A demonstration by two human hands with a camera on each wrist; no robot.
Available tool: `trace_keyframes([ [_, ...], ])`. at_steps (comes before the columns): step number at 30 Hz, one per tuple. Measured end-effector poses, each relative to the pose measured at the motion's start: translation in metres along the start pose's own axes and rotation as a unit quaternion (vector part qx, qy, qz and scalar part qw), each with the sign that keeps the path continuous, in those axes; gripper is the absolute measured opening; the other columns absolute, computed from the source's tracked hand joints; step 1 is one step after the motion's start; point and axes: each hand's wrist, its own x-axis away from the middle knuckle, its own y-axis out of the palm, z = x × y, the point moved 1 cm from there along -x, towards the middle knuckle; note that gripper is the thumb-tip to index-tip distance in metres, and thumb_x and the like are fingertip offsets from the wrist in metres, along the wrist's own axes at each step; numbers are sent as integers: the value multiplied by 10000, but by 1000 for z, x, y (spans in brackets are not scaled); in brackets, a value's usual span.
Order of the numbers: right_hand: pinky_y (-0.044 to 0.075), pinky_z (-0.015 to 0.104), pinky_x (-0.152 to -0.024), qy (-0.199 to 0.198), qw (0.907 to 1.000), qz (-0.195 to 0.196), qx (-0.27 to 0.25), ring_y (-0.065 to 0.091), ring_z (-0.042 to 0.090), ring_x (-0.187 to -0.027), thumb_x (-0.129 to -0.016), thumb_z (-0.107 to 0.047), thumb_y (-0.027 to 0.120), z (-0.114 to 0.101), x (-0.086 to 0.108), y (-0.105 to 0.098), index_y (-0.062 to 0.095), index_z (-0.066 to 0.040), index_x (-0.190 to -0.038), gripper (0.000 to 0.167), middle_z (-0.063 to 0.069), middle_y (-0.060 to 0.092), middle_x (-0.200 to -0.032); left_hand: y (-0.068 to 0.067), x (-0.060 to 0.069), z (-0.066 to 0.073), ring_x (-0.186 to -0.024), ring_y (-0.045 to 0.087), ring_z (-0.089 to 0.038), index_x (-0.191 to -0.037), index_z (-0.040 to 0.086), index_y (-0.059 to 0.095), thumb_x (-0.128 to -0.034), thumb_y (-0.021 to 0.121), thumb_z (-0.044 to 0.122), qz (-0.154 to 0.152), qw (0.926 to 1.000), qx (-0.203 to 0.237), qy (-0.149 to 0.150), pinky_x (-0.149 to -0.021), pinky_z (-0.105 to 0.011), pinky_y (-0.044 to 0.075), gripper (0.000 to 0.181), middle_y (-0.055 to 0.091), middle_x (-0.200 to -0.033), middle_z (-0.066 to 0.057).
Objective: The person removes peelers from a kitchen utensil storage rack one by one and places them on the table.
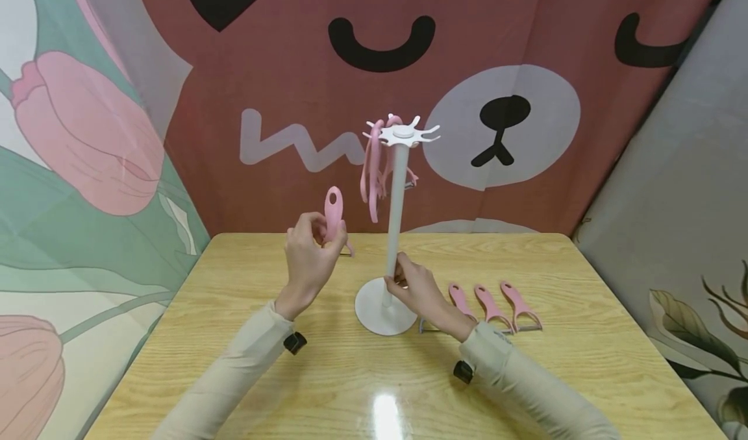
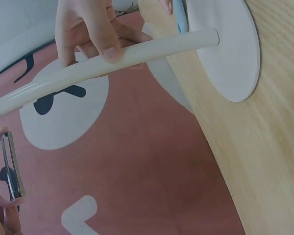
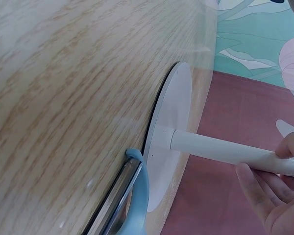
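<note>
In the head view, my left hand (image 1: 310, 252) pinches a pink peeler (image 1: 333, 207) by its handle, the holed end up and the blade end down. Its metal blade (image 2: 13, 164) shows at the left edge of the left wrist view. My right hand (image 1: 423, 291) grips the lower pole of a white stand (image 1: 395, 213), thumb and fingers on either side. The stand's round base (image 1: 374, 307) rests on the table. Several pink peelers (image 1: 374, 174) hang from the hooks of its top ring (image 1: 403, 135), on the left and back; hooks on the right are bare.
Pink peelers (image 1: 513, 297) lie in a row right of the base, partly behind my right forearm. A light blue peeler head (image 3: 139, 191) lies beside the base. The wooden table (image 1: 280, 388) ends at a patterned cloth backdrop (image 1: 280, 193).
</note>
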Motion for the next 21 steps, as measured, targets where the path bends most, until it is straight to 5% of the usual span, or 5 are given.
trace_keyframes([
  [21, 560, 208, -655, 46, 10000, -56, -7, 686, 163, -756, -923, -24, 667, 2, 0, 1, 530, -34, -1052, 189, 58, 651, -845, -9, 13, -15, -564, 467, -170, -884, -7, 588, -843, 757, 204, -357, 9962, -644, -459, -672, -430, 406, 273, 552, -647, -65],
])
